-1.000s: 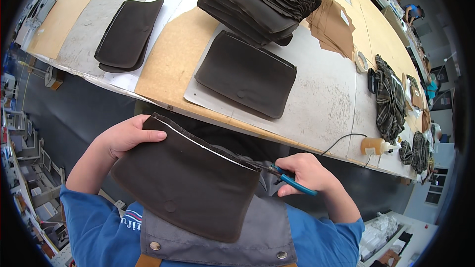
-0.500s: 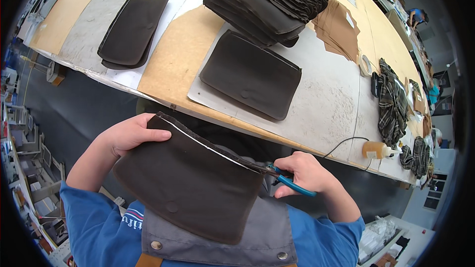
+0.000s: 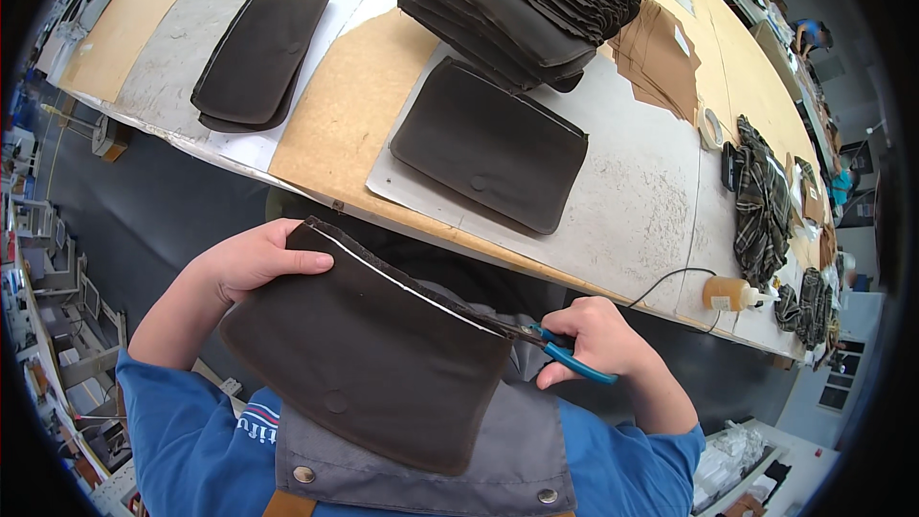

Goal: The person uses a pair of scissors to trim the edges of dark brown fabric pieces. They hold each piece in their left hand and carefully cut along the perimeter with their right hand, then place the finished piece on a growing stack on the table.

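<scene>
Partial white lettering (image 3: 257, 431) – on blue shirt (image 3: 182, 421)

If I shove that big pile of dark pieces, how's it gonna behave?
The pile of dark pieces would likely slide apart, since its layers look uneven. It's probably heavy overall, being so thickly stacked. It may also bend, given its wavy edges.

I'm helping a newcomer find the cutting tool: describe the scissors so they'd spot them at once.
Just this side of the big worktable, the left hand holds a dark panel with a white line along its top. At the panel's upper right corner, the right hand holds the scissors. Their teal handles stand out from the dark panel and gray apron.
</scene>
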Available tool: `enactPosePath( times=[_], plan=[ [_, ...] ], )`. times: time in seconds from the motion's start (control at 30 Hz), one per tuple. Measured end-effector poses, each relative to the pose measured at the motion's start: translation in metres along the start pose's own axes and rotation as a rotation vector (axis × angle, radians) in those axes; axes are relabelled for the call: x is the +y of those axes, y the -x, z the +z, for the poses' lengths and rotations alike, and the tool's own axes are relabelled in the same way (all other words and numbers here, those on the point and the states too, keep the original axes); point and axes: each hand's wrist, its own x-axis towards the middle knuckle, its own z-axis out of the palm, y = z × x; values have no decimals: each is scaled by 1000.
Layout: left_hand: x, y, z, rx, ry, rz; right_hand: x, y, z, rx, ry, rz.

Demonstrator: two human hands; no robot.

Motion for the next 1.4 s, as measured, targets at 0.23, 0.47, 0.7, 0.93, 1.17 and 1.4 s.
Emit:
enactPosePath(
  times=[0.23,0.47,0.7,0.93,1.17,1.4],
  plan=[
    [0,0,1,-2,19,5,3,3,5,17,-50,5],
    [-2,0,1,-12,0,18,1,1,0,-9,-59,6],
    [2,-1,8,-20,-33,23,-9,-11,-4,-84,42,-12],
    [4,1,9,-5,-39,19,-12,-12,-10,-129,18,-8],
    [4,2,10,-5,-27,23,-11,-5,-12,-134,8,1],
    [5,2,10,-17,-31,29,-18,-13,-14,-129,5,16]
  ],
)
